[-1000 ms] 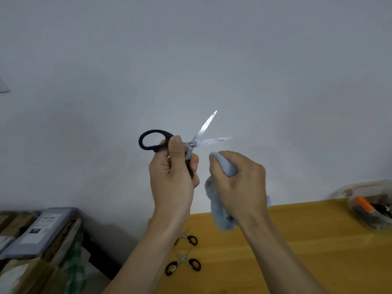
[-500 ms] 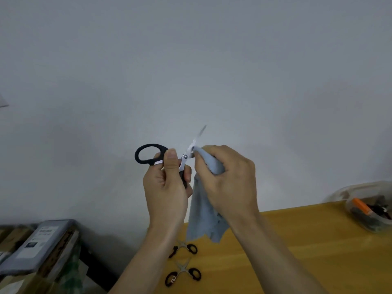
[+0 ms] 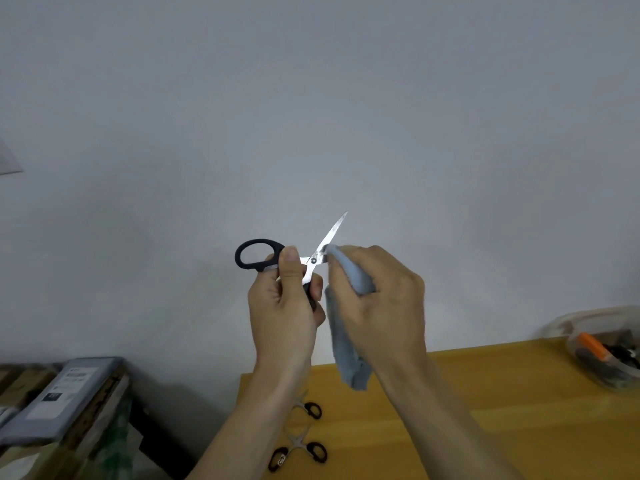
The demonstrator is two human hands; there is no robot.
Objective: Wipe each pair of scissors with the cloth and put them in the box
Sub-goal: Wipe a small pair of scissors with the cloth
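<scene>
The cloth (image 3: 349, 282) hid one blade of the black-handled scissors (image 3: 258, 254). The box (image 3: 602, 351) was cut off at the right edge, its blurred contents possibly scissors.

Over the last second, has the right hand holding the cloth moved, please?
Yes. The right hand rose leftward against the table edge, bringing the cloth onto the scissors.

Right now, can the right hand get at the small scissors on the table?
Probably not as is: the right hand grips the cloth against the black scissors held up by the left hand, well above the small scissors under the left forearm.
</scene>
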